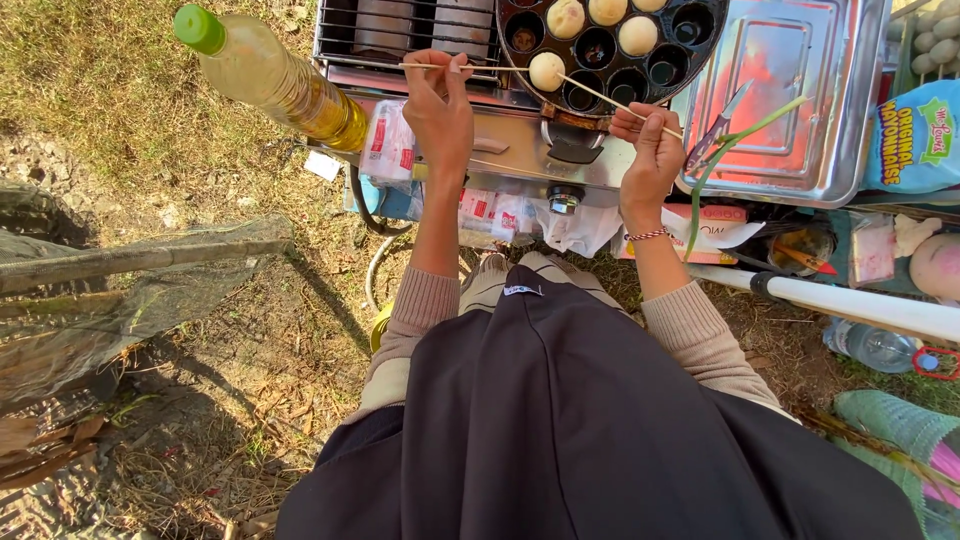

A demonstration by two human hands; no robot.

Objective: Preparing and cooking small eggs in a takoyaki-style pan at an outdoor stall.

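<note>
Two hands: the left hand (438,105) pinches one thin wooden skewer (470,68); the right hand (648,140) is clenched around a second skewer (600,96).
Skewer tips: both meet at a pale dough ball (546,71) near the front edge of the pan.
Pan: a round black moulded pan (700,45) with many cups; four hold pale round balls, the rest show dark, some with oil.
Stove: a portable steel gas stove (520,150) carries the pan, knob facing the person.
Beside it: a steel tray (800,110) to the right holds scissors (718,128) and a green stalk (740,150).
Oil: a bottle of yellow oil (270,75) with a green cap lies at the left.
Ground: dry grass and dirt, outdoors in sun.
</note>
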